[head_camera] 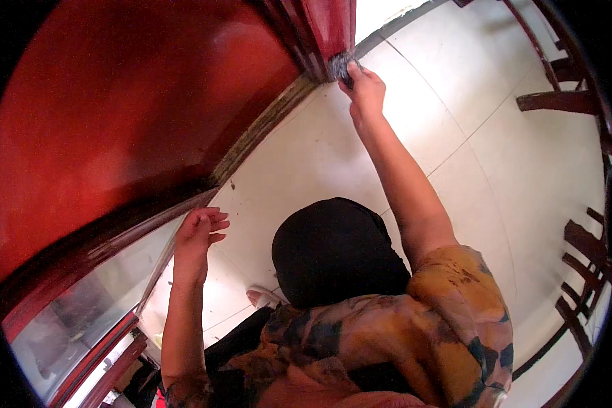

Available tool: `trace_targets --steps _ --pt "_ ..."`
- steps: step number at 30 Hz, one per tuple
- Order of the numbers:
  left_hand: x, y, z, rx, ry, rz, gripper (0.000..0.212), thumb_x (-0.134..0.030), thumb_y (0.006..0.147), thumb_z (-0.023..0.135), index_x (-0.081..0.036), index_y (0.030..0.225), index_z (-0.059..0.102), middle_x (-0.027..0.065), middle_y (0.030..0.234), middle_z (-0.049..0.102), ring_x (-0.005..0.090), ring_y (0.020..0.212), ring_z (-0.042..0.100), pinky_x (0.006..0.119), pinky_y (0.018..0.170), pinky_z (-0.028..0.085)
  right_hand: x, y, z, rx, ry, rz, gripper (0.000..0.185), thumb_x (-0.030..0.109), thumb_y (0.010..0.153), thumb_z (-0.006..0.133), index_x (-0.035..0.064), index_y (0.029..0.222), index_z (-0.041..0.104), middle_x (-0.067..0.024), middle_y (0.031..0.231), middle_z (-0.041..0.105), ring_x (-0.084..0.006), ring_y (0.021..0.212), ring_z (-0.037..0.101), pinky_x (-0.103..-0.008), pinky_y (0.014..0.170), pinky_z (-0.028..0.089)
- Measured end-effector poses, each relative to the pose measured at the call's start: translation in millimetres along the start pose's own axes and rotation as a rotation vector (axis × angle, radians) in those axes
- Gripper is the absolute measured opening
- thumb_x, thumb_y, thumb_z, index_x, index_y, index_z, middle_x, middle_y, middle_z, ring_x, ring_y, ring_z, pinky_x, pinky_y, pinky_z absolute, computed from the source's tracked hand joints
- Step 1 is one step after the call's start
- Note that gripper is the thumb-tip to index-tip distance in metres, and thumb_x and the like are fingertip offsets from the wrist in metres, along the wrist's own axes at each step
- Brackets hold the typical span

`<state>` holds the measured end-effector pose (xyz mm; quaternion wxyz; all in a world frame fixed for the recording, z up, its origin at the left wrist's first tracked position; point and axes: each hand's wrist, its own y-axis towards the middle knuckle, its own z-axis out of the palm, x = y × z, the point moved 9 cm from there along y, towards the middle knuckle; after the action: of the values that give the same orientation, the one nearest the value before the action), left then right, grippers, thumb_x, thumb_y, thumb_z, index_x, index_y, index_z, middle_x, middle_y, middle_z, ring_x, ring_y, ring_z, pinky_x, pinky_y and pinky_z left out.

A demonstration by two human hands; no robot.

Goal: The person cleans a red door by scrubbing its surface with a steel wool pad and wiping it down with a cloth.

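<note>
My right hand (pixel 370 91), arm stretched out, grips a dark grey, rough-looking pad or brush (pixel 342 69); its exact kind is hard to make out. The pad rests against the foot of a glossy red wooden post (pixel 331 25), close to the floor. A large red wooden panel (pixel 132 102) with dark trim stands to the left of it. My left hand (pixel 199 229) hovers near the panel's lower corner with its fingers apart and nothing seen in them. Whether it touches the trim cannot be told.
Pale floor tiles (pixel 438 153) spread below me. Dark wooden furniture legs (pixel 561 101) stand along the right rim. At lower left is a glass pane (pixel 97 290) beside a red frame. My knee (pixel 336 250) in black cloth and a sandal (pixel 261 296) are beneath me.
</note>
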<state>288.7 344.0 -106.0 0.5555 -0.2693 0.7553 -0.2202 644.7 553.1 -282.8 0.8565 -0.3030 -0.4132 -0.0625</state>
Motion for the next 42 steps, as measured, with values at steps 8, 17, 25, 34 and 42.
trace_targets --steps 8,17,25,34,42 --pt "-7 0 -20 -0.103 -0.038 0.004 0.024 -0.023 0.101 0.046 -0.006 0.112 0.060 0.0081 0.106 0.067 0.0162 0.095 0.063 0.029 0.080 0.048 76 -37 71 0.026 0.010 -0.503 0.025 0.017 0.083 0.073 -0.0001 0.085 0.055 -0.0081 0.079 0.062 -0.0137 0.061 0.058 -0.0275 0.051 0.049" --pt "-29 5 -3 -0.104 0.006 0.080 0.024 -0.023 0.101 0.046 -0.004 0.109 0.059 0.0092 0.107 0.066 0.0169 0.095 0.063 0.029 0.079 0.048 76 -28 69 -0.015 -0.408 -0.544 0.025 0.017 0.079 0.071 -0.0055 0.079 0.059 -0.0064 0.064 0.060 -0.0113 0.052 0.053 -0.0271 0.046 0.043" --pt "-54 12 16 -0.028 0.027 0.142 0.024 -0.021 0.101 0.045 -0.004 0.111 0.058 0.0105 0.107 0.066 0.0174 0.096 0.063 0.029 0.080 0.048 19 12 17 -0.023 -0.469 -0.274 0.023 0.017 0.081 0.070 -0.0024 0.075 0.057 -0.0049 0.063 0.058 -0.0086 0.054 0.054 -0.0250 0.046 0.044" --pt "-64 9 30 0.010 0.053 0.131 0.025 -0.022 0.102 0.045 -0.004 0.111 0.059 0.0102 0.107 0.066 0.0173 0.095 0.063 0.030 0.081 0.048 57 -14 42 -0.072 -0.406 -0.598 0.026 0.018 0.079 0.072 -0.0022 0.075 0.056 -0.0041 0.065 0.058 -0.0087 0.054 0.053 -0.0244 0.047 0.044" --pt "-47 5 22 -0.019 0.022 0.083 0.029 -0.030 0.102 0.046 -0.005 0.111 0.059 0.0095 0.106 0.066 0.0193 0.095 0.064 0.031 0.080 0.049 135 -80 111 0.040 -0.333 -0.706 0.026 0.020 0.078 0.073 -0.0018 0.079 0.058 -0.0039 0.065 0.059 -0.0082 0.059 0.052 -0.0258 0.056 0.046"
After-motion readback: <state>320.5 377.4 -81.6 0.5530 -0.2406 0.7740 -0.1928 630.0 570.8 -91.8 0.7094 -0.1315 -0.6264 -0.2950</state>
